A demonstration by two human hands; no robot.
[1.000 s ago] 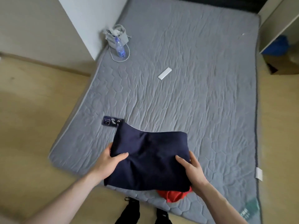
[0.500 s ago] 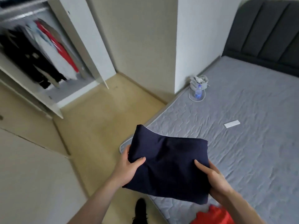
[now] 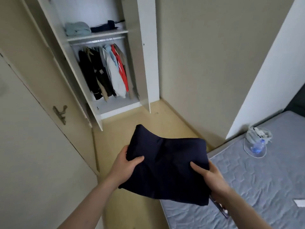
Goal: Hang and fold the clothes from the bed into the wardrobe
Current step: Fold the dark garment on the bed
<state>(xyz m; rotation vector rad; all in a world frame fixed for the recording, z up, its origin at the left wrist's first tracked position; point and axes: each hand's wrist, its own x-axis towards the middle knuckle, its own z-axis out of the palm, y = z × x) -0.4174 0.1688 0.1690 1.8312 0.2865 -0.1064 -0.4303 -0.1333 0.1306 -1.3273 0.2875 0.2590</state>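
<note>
A folded navy garment [image 3: 166,164] hangs in the air over the floor beside the bed. My left hand [image 3: 126,164] grips its left edge, thumb on top. My right hand [image 3: 209,175] grips its right edge the same way. Ahead stands the open wardrobe [image 3: 145,52]. Several garments [image 3: 105,71] hang from its rail, black, white, red and beige. On the shelf above the rail lie a folded pale blue garment [image 3: 76,28] and a dark folded thing [image 3: 105,26].
The grey bed [image 3: 264,179] fills the lower right, with a bottle in a grey bag [image 3: 255,142] near its corner and a white flat thing [image 3: 299,202] at the right edge. A beige door with a handle [image 3: 60,113] stands at left. Wooden floor lies between.
The view has swung left from the bed to the wardrobe. Both hands carry the folded navy garment off the bed and over the floor. The red garment is out of view.
</note>
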